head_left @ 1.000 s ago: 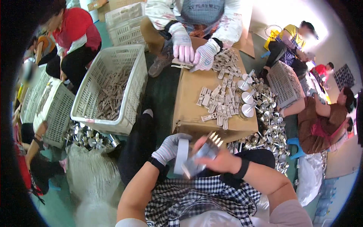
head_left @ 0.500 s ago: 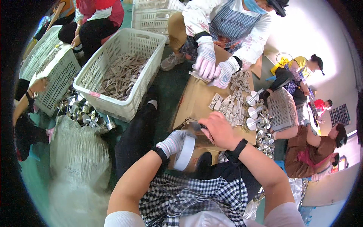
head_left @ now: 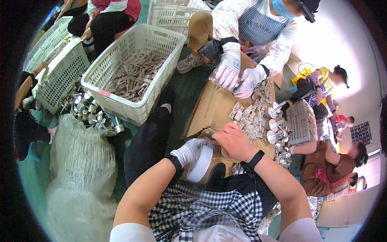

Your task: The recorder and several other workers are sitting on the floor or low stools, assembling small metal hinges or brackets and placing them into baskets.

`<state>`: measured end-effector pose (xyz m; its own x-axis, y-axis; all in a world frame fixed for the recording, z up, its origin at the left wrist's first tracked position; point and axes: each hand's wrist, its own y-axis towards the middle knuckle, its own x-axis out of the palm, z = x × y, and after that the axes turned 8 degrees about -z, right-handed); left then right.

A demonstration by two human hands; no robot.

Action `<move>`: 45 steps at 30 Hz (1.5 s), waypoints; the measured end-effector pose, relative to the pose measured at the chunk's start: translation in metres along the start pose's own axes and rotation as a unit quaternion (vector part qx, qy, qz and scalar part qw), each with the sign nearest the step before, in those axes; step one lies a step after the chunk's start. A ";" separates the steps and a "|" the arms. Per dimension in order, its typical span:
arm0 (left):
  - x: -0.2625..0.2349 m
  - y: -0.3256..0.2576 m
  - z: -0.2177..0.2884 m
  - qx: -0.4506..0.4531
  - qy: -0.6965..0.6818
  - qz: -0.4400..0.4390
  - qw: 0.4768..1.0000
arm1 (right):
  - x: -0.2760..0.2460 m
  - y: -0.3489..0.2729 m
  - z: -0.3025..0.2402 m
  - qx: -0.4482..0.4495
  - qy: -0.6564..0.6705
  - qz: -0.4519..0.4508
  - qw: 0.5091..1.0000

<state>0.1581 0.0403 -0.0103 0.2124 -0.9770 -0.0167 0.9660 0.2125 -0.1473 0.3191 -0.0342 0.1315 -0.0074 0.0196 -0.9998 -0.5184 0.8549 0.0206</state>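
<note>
My left hand point(head_left: 186, 152), in a striped knit glove, is closed on a wide, pale roll of tape point(head_left: 200, 163). The ring stands tilted over my lap. Close by, my bare right hand point(head_left: 235, 141) has its fingers bent and pressed together. Whatever they pinch is hidden under them. A dark, crumpled edge point(head_left: 206, 132) shows between my two hands, too unclear to name. Both hands are at the near end of a brown cardboard sheet point(head_left: 207, 108). Small grey clip-like parts point(head_left: 248, 117) lie on it just beyond my right hand.
Across from me, a co-worker's gloved hands point(head_left: 238, 76) work at the cardboard's far end. Round metal pieces with stems point(head_left: 275, 124) line its right side. At left stand a white crate point(head_left: 135, 107) of grey parts and a translucent sack point(head_left: 82, 161). Other people sit around.
My right hand's fingers have come down and closed together more. The tape roll has shifted slightly right with my left hand. The whole view has moved a little.
</note>
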 end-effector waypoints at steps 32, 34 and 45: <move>0.007 -0.003 -0.123 -0.004 -0.046 -0.011 0.999 | -0.001 -0.011 -0.016 0.000 0.024 -0.029 0.999; 0.000 -0.008 -0.040 -0.038 -0.026 -0.019 0.999 | -0.021 -0.022 -0.021 0.094 0.046 -0.067 0.992; -0.045 -0.037 0.113 0.141 0.016 0.052 0.989 | -0.063 -0.060 -0.034 0.276 0.231 -0.138 0.923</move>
<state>0.1296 0.0779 0.1080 0.3130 -0.9485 -0.0497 0.9427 0.3038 0.1378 0.3219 -0.1042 0.1935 -0.3710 -0.3518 -0.8594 -0.0416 0.9308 -0.3631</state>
